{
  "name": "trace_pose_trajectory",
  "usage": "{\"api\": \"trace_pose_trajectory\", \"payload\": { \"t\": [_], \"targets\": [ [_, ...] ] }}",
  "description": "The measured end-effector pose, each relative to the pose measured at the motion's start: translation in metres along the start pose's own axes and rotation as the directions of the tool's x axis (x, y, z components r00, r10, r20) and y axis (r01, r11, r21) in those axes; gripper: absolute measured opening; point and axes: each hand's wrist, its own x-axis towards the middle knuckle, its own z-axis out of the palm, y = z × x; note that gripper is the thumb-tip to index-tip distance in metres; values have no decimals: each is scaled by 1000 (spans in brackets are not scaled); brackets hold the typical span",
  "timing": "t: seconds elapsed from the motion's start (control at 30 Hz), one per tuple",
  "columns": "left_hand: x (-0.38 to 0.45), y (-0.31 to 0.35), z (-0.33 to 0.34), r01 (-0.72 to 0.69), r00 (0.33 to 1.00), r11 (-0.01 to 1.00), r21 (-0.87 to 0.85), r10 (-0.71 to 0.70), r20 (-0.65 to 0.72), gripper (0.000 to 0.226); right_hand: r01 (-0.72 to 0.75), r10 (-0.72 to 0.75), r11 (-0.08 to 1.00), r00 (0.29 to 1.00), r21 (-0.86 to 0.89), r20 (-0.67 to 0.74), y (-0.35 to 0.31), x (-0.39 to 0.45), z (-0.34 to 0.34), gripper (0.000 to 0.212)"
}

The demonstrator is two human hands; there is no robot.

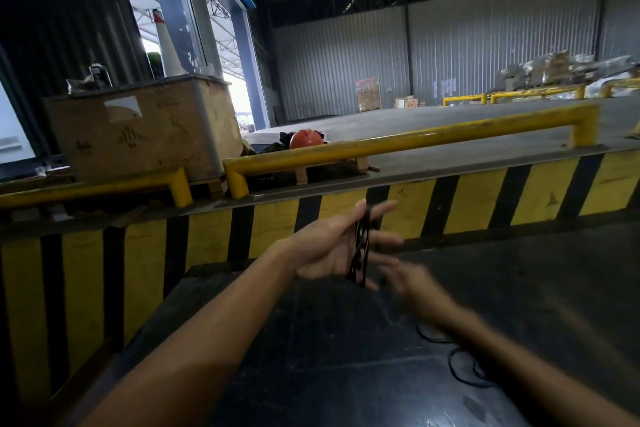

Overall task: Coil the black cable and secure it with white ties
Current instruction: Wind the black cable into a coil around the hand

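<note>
Both bare forearms reach out over the dark table. Most of the black cable is coiled round the left hand, whose fingers are straight and spread; its loose end trails on the table beside the right arm. The right hand, just beside the coil, is motion-blurred, so I cannot tell how its fingers lie.

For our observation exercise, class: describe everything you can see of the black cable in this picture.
The black cable is thin, dark and flexible. Several turns form a narrow, roughly upright bundle wound across the spread, straight fingers of the left hand. The blurred right hand is beside its lower end; contact cannot be told. More cable lies in loose curves on the dark surface at lower right. No tie shows.
</note>
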Motion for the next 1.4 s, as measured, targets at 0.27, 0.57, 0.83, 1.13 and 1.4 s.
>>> {"api": "trace_pose_trajectory", "payload": {
  "t": [0.27, 0.57, 0.83, 1.13, 1.4],
  "targets": [
    [18, -34, -18, -106, 874, 983, 151, 164, -457, 42, 112, -84, 982, 980, -150, 182, -18, -32, 43, 32],
    [5, -41, -14, 409, 907, 582, 703, -171, -386, 46, 243, -153, 875, 959, -418, 239, -44, 7, -57, 5],
    [-11, -21, 14, 273, 952, 944, 185, -293, 85, 43, 234, -236, 962, 972, -142, -1, -30, 18, -70, 28],
    [13, 11, 14, -386, 877, 919, -87, 336, -343, 39, 152, -129, 983, 970, -104, 206, 2, -36, 55, 25],
    [-8, -27, -41, 310, 896, 508, 804, 127, -425, 47, 175, -103, 951, 957, -256, 272, -17, -25, -30, 20]
  ]
}}
